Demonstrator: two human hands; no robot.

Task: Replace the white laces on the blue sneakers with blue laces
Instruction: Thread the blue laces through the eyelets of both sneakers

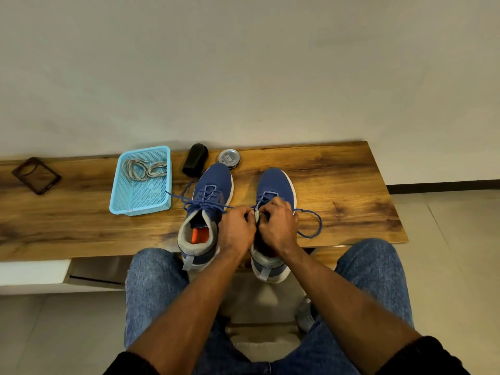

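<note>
The right sneaker (274, 190) stands on the worktop (338, 185), toe pointing away from the person; both hands meet at its tongue, left hand (236, 228) and right hand (278, 226) each pinching its blue lace (311, 223); white laces (144, 169) lie in the basket (140, 201) well left.

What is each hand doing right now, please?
Left hand: fingers curled, pinching the blue lace at the right-side blue sneaker.
Right hand: fingers curled, gripping the same lace there.
</note>
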